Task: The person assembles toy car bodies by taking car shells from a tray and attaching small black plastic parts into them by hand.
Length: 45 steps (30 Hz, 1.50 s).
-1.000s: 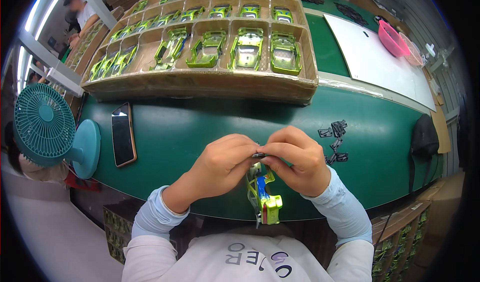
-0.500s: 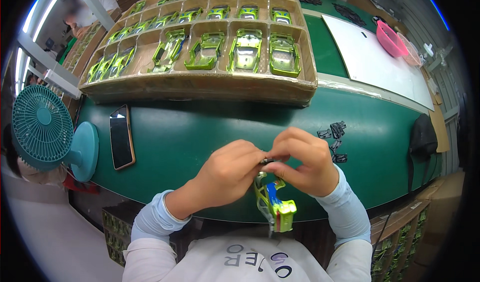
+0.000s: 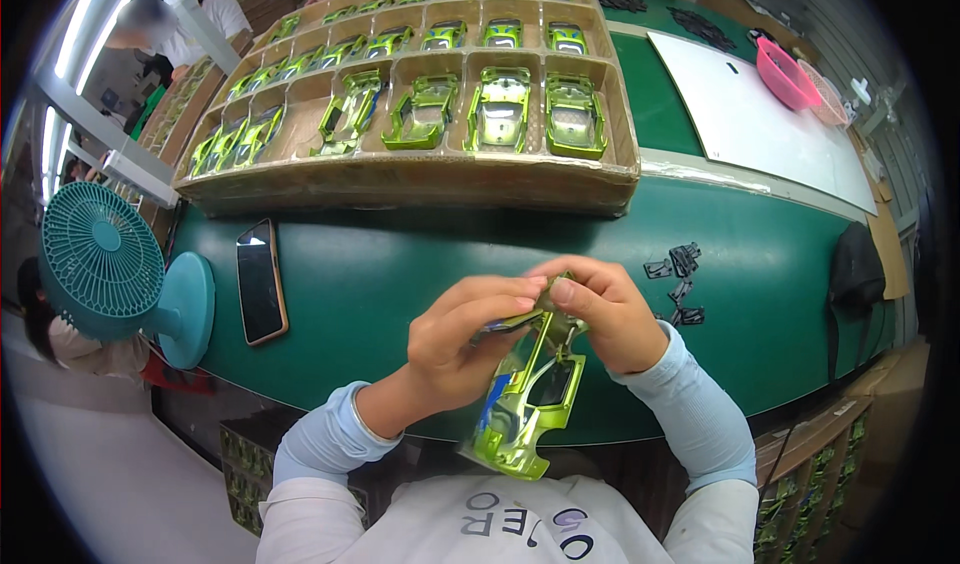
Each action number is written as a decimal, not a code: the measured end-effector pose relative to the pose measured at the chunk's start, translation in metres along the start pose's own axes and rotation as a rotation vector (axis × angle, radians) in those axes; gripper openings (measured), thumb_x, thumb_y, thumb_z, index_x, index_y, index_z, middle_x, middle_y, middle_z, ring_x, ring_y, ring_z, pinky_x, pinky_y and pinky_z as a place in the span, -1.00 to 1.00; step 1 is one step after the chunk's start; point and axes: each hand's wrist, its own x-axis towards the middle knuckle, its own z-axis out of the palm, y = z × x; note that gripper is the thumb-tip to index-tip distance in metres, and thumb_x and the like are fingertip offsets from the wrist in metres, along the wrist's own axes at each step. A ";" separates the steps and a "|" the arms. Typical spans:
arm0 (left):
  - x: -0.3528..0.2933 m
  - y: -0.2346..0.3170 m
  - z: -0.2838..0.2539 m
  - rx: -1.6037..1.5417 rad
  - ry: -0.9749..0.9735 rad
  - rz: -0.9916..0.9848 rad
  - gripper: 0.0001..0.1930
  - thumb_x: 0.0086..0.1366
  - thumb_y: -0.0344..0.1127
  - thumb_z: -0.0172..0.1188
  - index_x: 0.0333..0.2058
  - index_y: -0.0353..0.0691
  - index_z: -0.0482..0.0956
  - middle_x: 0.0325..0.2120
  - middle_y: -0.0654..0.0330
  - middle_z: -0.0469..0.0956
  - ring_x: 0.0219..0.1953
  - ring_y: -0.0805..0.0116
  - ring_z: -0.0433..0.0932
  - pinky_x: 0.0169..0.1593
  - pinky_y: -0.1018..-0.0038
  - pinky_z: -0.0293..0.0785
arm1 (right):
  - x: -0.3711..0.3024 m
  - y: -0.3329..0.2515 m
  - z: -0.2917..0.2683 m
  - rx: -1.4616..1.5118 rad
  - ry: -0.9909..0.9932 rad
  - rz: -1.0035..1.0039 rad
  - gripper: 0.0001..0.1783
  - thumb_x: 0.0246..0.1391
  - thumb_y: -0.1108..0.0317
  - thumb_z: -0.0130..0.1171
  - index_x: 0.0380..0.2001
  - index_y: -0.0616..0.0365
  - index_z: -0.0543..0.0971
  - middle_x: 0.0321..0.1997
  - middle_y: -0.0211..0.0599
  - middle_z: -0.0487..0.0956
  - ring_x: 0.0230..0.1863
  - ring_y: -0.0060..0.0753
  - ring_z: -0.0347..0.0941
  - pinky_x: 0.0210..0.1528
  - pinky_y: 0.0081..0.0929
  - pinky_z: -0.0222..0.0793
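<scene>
Both of my hands grip a lime-green toy car body (image 3: 520,404) with blue trim and clear parts, held above the table's near edge. My left hand (image 3: 462,339) wraps its left side, the fingers closed near the upper end. My right hand (image 3: 605,314) pinches the same upper end from the right, thumb on top. The car body's lower end hangs toward my shirt. Whether a small dark part is between my fingers is hidden. Several small black plastic parts (image 3: 685,259) lie on the green table right of my right hand.
A cardboard tray (image 3: 420,184) with dividers holds many similar car bodies at the back. On the left are a phone (image 3: 262,284) and a teal fan (image 3: 105,254). A white board (image 3: 750,114) and pink basket (image 3: 783,76) sit back right. Other people are beyond the tray.
The car body has been turned over and raised between my hands, showing a different side. My left fingers have shifted along its upper end. The whole view has moved slightly.
</scene>
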 end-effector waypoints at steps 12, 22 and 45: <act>-0.001 -0.005 -0.011 0.240 -0.114 0.145 -0.64 -0.24 -0.64 0.21 -0.33 -0.40 0.46 -0.42 0.02 0.50 -0.42 0.13 0.53 -0.36 0.40 0.47 | 0.000 -0.013 -0.001 -0.712 0.095 -0.650 -0.78 -0.12 0.41 0.18 -0.34 0.22 0.50 -0.42 -0.31 0.48 -0.42 -0.39 0.41 -0.35 -0.53 0.33; 0.004 0.009 -0.005 0.341 -0.167 0.015 -0.68 -0.30 -0.66 0.18 -0.42 -0.37 0.52 -0.45 0.04 0.54 -0.42 0.18 0.56 -0.37 0.48 0.50 | -0.006 -0.008 0.000 -1.019 -0.163 -0.968 -0.72 -0.34 0.52 0.23 -0.41 0.29 0.49 -0.51 -0.22 0.46 -0.55 -0.27 0.42 -0.55 -0.49 0.37; 0.002 -0.002 -0.015 0.348 -0.106 0.215 -0.73 -0.26 -0.56 0.23 -0.45 -0.35 0.46 -0.56 0.07 0.49 -0.56 0.21 0.49 -0.50 0.45 0.41 | -0.007 -0.010 -0.003 -0.169 -0.079 0.121 -0.81 0.04 0.33 0.05 -0.42 0.28 0.45 -0.65 -0.40 0.45 -0.66 -0.65 0.35 -0.68 -0.68 0.21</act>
